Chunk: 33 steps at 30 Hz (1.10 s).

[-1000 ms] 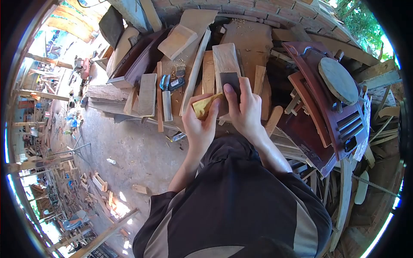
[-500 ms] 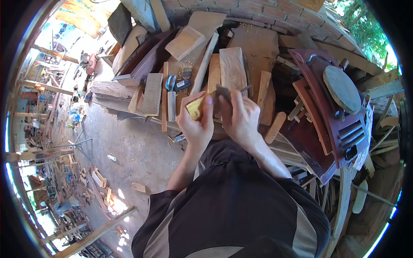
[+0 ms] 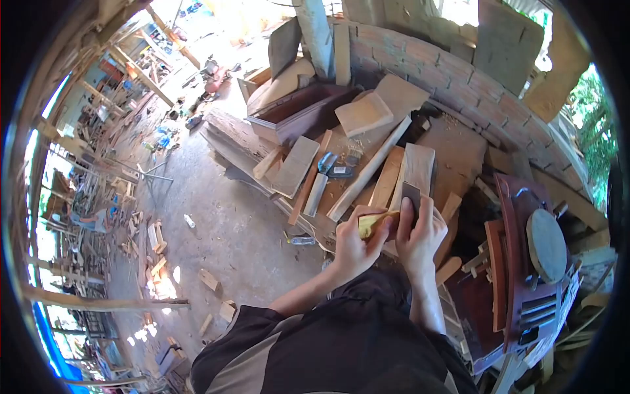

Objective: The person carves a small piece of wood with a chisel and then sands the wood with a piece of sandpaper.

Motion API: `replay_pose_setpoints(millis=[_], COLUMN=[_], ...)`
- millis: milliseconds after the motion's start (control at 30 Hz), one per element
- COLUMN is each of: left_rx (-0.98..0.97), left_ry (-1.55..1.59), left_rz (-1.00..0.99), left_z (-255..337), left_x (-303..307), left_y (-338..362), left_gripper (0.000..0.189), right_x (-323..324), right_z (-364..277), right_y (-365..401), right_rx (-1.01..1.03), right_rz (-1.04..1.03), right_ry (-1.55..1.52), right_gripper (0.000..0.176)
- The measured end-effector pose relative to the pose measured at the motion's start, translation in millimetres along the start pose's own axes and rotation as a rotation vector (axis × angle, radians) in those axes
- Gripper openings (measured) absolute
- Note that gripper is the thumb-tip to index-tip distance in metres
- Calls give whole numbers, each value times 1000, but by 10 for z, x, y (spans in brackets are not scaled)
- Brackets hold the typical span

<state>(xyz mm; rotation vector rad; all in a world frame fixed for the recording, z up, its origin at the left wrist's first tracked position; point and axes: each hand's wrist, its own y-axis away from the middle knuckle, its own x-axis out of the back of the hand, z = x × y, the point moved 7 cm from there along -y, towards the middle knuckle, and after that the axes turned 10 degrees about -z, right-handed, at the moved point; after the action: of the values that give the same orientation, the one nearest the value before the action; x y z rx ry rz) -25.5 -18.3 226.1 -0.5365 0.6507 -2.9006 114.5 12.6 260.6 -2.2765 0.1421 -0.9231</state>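
Observation:
My left hand (image 3: pixel 356 248) is closed around a small yellow piece (image 3: pixel 370 225) with a folded or crumpled look. Close beside it, my right hand (image 3: pixel 421 238) pinches a dark flat rectangular piece (image 3: pixel 411 192) between thumb and fingers, its top end sticking up. The inner ends of both pieces are hidden by my fingers. Both hands are held in front of my body, over the near edge of a wooden workbench (image 3: pixel 453 141). Just beyond the right hand, a pale thick board (image 3: pixel 420 162) lies on the bench.
Left on the bench are a blue item (image 3: pixel 326 161), a dark box-like item (image 3: pixel 339 171) and several wood strips. Dark red furniture parts (image 3: pixel 518 243) with a round wooden disc (image 3: pixel 546 245) stand at right. A plastic bottle (image 3: pixel 302 241) lies near the bench foot; wood offcuts (image 3: pixel 209 280) litter the floor.
The view has swung left, so the bench and my hands appear further right and lower. The dark piece now stands more upright in my right hand; the yellow piece stays in my left.

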Motion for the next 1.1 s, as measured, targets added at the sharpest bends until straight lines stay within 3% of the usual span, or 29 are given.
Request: replay_pose_setpoints(millis=[167, 267, 433, 533, 567, 633, 667, 733, 767, 833, 900, 967, 1033, 1100], left_rx=[115, 41, 91, 28, 90, 5, 6, 124, 119, 27, -57, 49, 126, 17], left_ry=[143, 58, 168, 118, 118, 54, 56, 172, 172, 102, 37, 143, 134, 38], left_rz=[210, 21, 188, 57, -3, 43, 45, 241, 244, 50, 71, 216, 225, 59], left_z=[-88, -66, -63, -60, -108, -89, -93, -131, -125, -25, 24, -71, -107, 7], left_x=[251, 107, 239, 121, 41, 125, 158, 341, 325, 122, 105, 243, 305, 147], left_y=[-166, -81, -192, -110, -41, -121, -177, -252, -231, -111, -119, -224, -232, -128], left_gripper=[16, 16, 17, 18, 17, 17, 17, 17, 17, 16, 15, 15, 15, 15], right_x=[-200, -40, -216, -91, -63, -117, -203, -265, -235, -68, -131, -192, -257, -112], right_z=[-153, -106, -191, -150, -110, -67, -106, -221, -204, -98, -8, -157, -160, -61], right_y=[68, -99, 31, -111, -173, -161, -54, 72, 16, -145, -139, -43, 17, -87], right_rx=[138, 73, 165, 114, 63, 13, 88, 150, 155, 35, 5, 140, 125, 71], right_rz=[-102, 20, -58, -23, -59, -87, -85, -88, -85, -32, -91, -26, -90, 45], right_ry=[-33, -26, -58, -75, -61, -48, -58, -99, -99, -95, -78, -77, -108, -123], right_gripper=[6, 7, 9, 10, 10, 11, 10, 7, 7, 11, 14, 9, 9, 8])
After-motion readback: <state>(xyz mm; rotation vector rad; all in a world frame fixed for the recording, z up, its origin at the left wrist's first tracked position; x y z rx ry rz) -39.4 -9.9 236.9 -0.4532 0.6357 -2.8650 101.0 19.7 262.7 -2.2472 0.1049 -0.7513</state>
